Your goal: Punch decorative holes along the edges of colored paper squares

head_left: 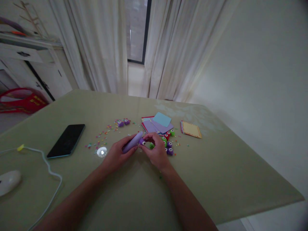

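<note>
My left hand (117, 151) is closed around a long, rounded lilac object (132, 143) that tilts up to the right; its exact kind I cannot make out. Between its fingertips, my right hand (156, 150) pinches a small purple figure with white eyes (142, 142), close against the lilac object's right side. Just beyond the right hand, several small eyed figures in red, green and purple (169, 144) lie in a cluster, partly hidden by the hand. Two more purple eyed figures (123, 122) sit farther back on the left.
Colourful confetti-like bits (106, 132) are scattered over the green table (211, 179). Lilac and blue cards (161, 120) are piled behind my hands, with cream patterned cards (191, 129) to the right. A round shiny disc (101, 152), black phone (67, 141), white cable (51, 173) and white mouse (10, 182) lie left.
</note>
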The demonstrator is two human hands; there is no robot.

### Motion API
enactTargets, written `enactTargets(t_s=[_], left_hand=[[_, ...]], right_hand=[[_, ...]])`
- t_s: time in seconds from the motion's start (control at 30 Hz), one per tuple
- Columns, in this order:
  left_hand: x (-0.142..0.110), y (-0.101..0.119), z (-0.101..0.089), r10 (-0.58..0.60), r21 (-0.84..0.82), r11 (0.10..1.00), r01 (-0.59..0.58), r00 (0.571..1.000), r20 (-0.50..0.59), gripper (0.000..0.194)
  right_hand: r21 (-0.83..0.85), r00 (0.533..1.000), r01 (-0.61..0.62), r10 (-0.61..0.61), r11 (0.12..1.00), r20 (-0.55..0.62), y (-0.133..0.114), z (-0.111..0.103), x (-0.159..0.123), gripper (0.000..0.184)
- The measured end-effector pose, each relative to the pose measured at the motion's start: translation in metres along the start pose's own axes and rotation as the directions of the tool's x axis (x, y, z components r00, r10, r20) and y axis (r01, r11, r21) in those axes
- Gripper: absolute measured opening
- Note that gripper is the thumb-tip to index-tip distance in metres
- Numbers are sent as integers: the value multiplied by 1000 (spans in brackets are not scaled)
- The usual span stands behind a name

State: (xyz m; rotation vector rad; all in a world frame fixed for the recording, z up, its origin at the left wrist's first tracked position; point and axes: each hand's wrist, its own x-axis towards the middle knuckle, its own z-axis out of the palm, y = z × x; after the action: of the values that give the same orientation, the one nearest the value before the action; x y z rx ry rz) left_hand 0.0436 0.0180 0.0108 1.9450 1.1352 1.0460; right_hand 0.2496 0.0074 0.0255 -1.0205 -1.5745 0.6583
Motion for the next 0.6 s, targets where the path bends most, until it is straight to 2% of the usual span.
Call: enactTargets(t_s=[0.17,0.4,0.6], left_hand=[[0,0,1,-27,-48,998,27,1000,11,58],[1,-1,0,-47,-95,994,49,998,30,50],[0,-1,1,-44,-52,998,45,999,33,55]], right_hand=[[-1,1000,9,-9,1000,-6,-1,0,1,22],[89,999,-3,7,996,-49,-1,6,-1,25],[-74,997,35,-40,997,-70,-5,9,-3,21]])
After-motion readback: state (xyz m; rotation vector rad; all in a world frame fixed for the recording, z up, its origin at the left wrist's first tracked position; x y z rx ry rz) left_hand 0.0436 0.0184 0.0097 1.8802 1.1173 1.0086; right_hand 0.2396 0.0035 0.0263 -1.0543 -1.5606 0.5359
